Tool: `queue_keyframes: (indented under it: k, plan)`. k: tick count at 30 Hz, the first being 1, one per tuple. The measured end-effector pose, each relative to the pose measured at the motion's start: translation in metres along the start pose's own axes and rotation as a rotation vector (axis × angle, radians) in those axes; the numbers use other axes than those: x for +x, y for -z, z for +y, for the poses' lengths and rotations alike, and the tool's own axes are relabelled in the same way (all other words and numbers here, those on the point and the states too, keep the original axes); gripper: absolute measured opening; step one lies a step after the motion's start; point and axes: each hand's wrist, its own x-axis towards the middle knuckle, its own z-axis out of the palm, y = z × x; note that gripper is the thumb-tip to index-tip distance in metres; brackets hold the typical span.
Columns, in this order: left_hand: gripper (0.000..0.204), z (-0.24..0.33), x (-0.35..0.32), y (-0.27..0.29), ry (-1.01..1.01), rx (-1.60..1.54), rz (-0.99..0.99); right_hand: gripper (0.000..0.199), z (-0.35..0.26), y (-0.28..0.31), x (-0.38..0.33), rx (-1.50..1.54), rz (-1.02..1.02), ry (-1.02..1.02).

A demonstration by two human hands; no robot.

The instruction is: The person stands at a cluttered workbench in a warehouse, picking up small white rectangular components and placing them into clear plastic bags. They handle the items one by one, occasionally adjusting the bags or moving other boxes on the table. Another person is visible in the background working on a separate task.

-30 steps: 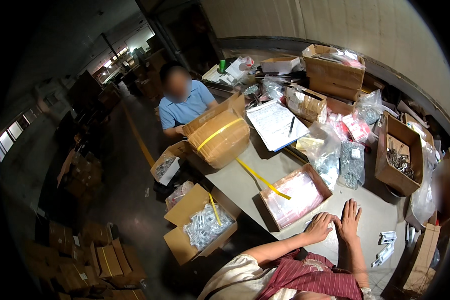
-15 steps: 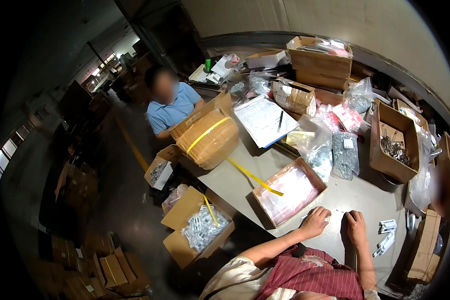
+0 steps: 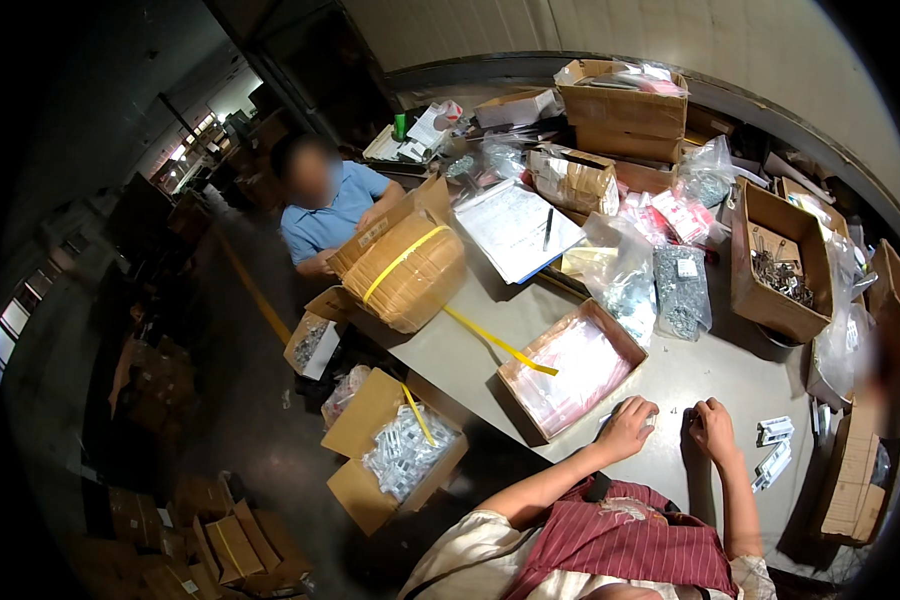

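A pale wall (image 3: 690, 25) rises beyond the table (image 3: 685, 370); a yellow line (image 3: 251, 283) marks the dark floor (image 3: 255, 400); windows (image 3: 14, 316) glow at left.

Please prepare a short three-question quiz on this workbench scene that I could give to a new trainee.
1. True or false: the person's left hand and right hand are apart from each other.

2. Multiple choice: what colour is the strap whose end reaches over the open box nearest the left hand?
A) Green
B) Yellow
C) Black

3. Fill in the missing word: the pale loose parts on the table lie to the ____ of the right hand, on the side away from the left hand.

Key:
1. True
2. B, yellow
3. right
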Motion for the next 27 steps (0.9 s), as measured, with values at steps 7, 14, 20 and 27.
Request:
queue_keyframes:
  k: [7, 14, 20, 27]
  plan:
    - [0.037, 0.0, -0.001, -0.003, -0.003, -0.014, 0.001, 0.023, 0.029, -0.015, -0.001, -0.226, 0.079, 0.055]
    - [0.039, -0.003, -0.002, -0.005, -0.016, -0.01, 0.007, 0.019, 0.029, -0.02, 0.0, -0.224, 0.139, -0.017]
    - [0.039, -0.004, -0.005, -0.002, 0.003, -0.013, -0.004, 0.018, 0.033, -0.009, 0.002, 0.15, 0.231, -0.145]
    - [0.037, -0.003, -0.003, -0.003, 0.019, -0.004, -0.024, 0.019, 0.064, -0.014, -0.015, 1.392, 0.331, -0.581]
